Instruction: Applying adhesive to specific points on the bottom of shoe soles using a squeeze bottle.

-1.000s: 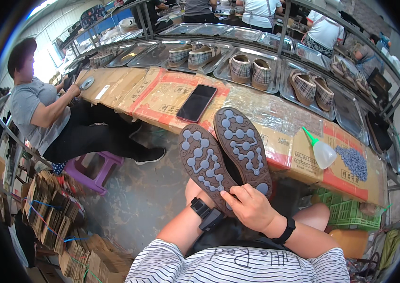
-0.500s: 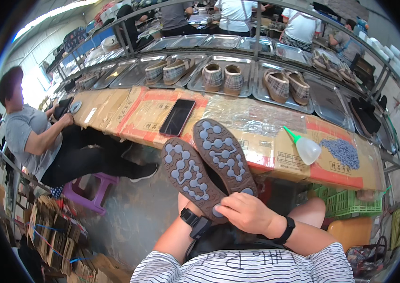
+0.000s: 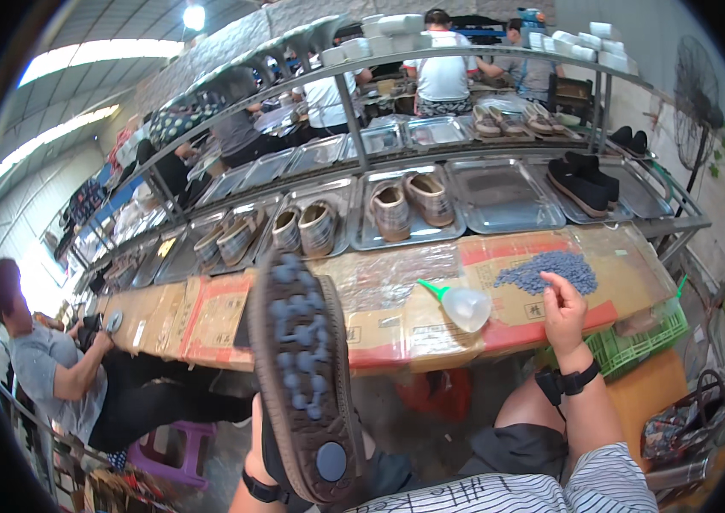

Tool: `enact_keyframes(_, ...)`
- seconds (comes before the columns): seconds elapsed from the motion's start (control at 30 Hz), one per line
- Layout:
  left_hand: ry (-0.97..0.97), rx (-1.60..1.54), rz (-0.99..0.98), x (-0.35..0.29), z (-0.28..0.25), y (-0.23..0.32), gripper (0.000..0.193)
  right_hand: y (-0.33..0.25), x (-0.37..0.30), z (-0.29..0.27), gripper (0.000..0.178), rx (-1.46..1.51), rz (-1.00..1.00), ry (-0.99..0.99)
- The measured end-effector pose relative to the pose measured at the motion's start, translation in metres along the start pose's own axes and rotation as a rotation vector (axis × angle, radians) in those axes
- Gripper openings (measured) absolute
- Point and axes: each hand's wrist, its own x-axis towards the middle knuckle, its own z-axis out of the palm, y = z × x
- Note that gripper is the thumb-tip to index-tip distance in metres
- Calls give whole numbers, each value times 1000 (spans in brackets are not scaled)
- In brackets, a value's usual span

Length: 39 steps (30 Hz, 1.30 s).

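Note:
In front of me a pair of dark shoes is held up, brown soles toward me. The nearer shoe (image 3: 307, 368) has blue-grey round pads on its sole and a larger one at the heel; the second is largely hidden behind it. My left hand (image 3: 257, 440) grips them from behind, fingers mostly out of sight. At the near edge of a pile of small blue-grey pieces (image 3: 533, 272), my right hand (image 3: 565, 315) has its fingers curled together; what they pinch is too small to make out. A clear squeeze bottle (image 3: 467, 309) with a green nozzle lies left of that hand.
Cardboard and clear tape cover the bench (image 3: 379, 342). Behind it, metal trays (image 3: 503, 201) hold plaid shoes (image 3: 390, 209) and black shoes (image 3: 583, 184). Below on the right are a green crate (image 3: 636, 342) and a wooden stool (image 3: 645, 385). A person (image 3: 54, 359) sits at left.
My right hand has left the heel of the sole and moved right to the pile. The shoes are now more upright, and the view has swung right and up.

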Motion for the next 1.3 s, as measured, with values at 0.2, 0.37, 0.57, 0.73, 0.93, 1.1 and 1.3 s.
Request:
enact_keyframes(0.2,-111,1420,438,119,79,8,29,24,-11,-1,18,-67,67,-63)
enact_keyframes(0.37,-343,1174,456,267,160,1,16,16,-9,0,15,-16,85,-106)
enact_keyframes(0.57,-255,803,451,311,152,-24,36,20,-8,-2,14,3,111,-132)
enact_keyframes(0.73,-239,1139,520,241,95,-52,22,24,-8,-9,13,-30,84,-113)
enact_keyframes(0.93,24,1118,539,205,-14,-18,19,23,-4,-7,4,125,180,-97)
enact_keyframes(1.1,155,959,511,189,-49,-23,18,29,-2,-7,15,184,222,-87)
enact_keyframes(1.3,168,877,627,186,-57,-33,16,25,-1,-9,21,148,239,-104)
